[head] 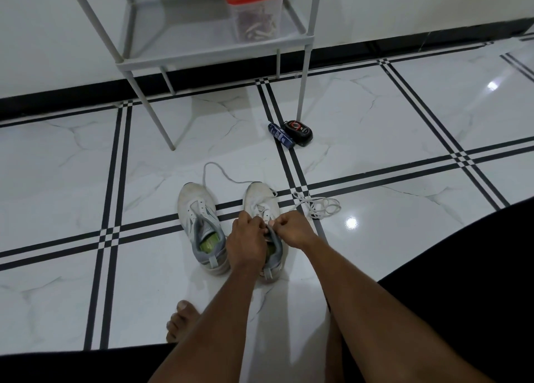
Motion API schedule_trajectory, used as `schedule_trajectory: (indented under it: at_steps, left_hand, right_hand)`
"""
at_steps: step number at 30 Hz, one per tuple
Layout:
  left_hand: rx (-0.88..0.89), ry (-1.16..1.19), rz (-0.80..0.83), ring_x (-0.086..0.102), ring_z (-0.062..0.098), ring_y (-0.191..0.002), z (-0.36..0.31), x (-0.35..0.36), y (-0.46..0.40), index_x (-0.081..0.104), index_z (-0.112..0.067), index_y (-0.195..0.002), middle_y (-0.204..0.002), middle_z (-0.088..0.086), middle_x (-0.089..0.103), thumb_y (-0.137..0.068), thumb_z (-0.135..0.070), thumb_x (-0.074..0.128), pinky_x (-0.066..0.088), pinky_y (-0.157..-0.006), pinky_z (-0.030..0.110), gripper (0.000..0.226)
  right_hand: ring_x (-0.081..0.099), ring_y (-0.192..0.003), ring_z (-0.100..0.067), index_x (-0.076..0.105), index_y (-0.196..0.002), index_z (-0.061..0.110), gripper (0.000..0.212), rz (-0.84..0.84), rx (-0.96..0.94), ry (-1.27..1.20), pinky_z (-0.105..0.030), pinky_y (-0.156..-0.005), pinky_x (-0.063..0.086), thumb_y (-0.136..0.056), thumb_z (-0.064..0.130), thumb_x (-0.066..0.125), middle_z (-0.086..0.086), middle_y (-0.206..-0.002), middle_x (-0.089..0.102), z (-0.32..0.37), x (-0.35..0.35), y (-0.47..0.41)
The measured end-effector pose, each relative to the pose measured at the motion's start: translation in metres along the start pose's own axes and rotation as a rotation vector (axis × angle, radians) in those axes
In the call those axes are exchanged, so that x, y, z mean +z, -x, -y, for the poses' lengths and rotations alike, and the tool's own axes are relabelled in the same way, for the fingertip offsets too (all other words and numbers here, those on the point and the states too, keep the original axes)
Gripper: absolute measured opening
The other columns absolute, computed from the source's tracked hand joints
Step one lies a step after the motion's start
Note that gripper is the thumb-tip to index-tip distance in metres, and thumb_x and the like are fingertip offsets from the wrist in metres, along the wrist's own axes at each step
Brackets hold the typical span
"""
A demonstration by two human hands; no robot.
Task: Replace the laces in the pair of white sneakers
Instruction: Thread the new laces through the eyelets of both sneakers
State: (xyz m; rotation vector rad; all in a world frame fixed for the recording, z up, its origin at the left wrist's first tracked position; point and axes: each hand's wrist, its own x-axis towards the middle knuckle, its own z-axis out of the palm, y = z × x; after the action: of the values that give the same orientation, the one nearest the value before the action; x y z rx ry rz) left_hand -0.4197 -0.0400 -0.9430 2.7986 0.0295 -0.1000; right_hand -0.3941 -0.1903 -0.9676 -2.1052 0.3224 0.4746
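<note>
both hands work at the throat of the right sneaker [261,206]: the left hand [245,238] curls its fingers in at the eyelets by the tongue, and the right hand [291,228] is bunched into a pinch just across from it, apparently on a bit of lace, though the lace itself is too small to make out between the fingertips. the left sneaker [199,226] stands just beside it, toes pointing away, on the tiled floor [86,180].

one loose lace [219,171] loops out past the toes, and another lace [320,206] lies bundled to the right of the shoe. a tug could drag either free end across the floor or snag it into a knot, and the unweighted shoe could tip or slide on the glossy tile.

further off, a blue tube [281,135] and a dark tin [299,131] lie near the leg of a metal rack [213,53], which holds a red-lidded container [254,9]. a bare foot [182,322] rests near the person. nothing blocks the hands.
</note>
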Motion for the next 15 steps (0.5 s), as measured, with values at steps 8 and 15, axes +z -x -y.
schedule_trajectory:
  at_steps: [8,15]
  left_hand:
    - [0.061,0.015,0.016,0.057,0.022,-0.096,0.002,-0.003,0.002,0.070,-0.020,-0.102,-0.106,0.001,0.053,-0.096,-0.027,0.059,0.056,-0.069,0.041,0.014]
    - [0.189,-0.011,0.087,0.058,0.020,-0.090,0.007,-0.008,-0.001,0.071,-0.020,-0.100,-0.107,-0.003,0.050,-0.098,-0.030,0.052,0.056,-0.069,0.042,0.022]
  right_hand:
    - [0.064,-0.090,-0.030,0.063,-0.094,0.008,0.031,0.020,-0.060,0.350,-0.032,-0.073,0.041,-0.108,0.034,0.054,-0.012,-0.095,0.067,0.010,0.005,0.009]
    - [0.063,-0.092,-0.024,0.068,-0.094,0.011,0.026,-0.169,-0.033,0.053,-0.036,-0.076,0.046,-0.105,0.024,0.048,-0.005,-0.096,0.069,0.005,0.014,0.022]
